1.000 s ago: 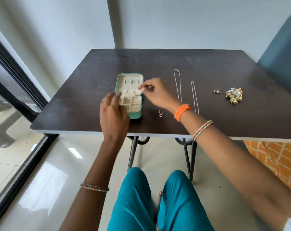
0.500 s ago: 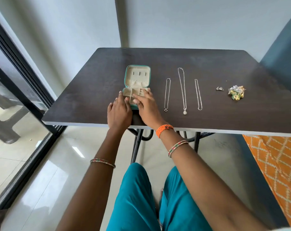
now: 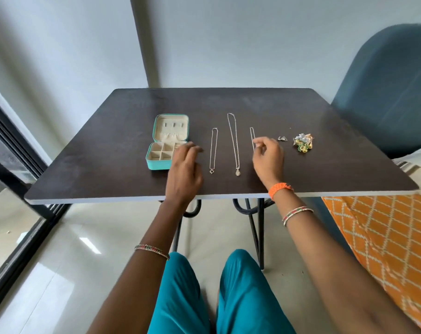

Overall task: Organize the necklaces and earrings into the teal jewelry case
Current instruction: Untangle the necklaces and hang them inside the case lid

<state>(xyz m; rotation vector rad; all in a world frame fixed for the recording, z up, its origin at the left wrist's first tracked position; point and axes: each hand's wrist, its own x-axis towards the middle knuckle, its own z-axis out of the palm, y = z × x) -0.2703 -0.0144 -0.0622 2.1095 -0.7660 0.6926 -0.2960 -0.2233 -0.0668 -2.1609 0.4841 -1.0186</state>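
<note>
Both my hands have left the teal jewelry case (image 3: 156, 162); my left hand (image 3: 184, 169), relaxed, hides its corner; my right hand (image 3: 268, 160) covers the right necklace (image 3: 252, 136), grip unclear.

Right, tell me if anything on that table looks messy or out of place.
The three necklaces lie straight and parallel, and the teal jewelry case sits open and tidy. Only the earrings stand out: a tangled heap near the table's right side, with a small pair apart from it. Nothing looks damaged.

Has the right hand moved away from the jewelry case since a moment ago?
Yes. The right hand left the teal case and went rightward across the table, past two necklaces, to the rightmost necklace.
</note>
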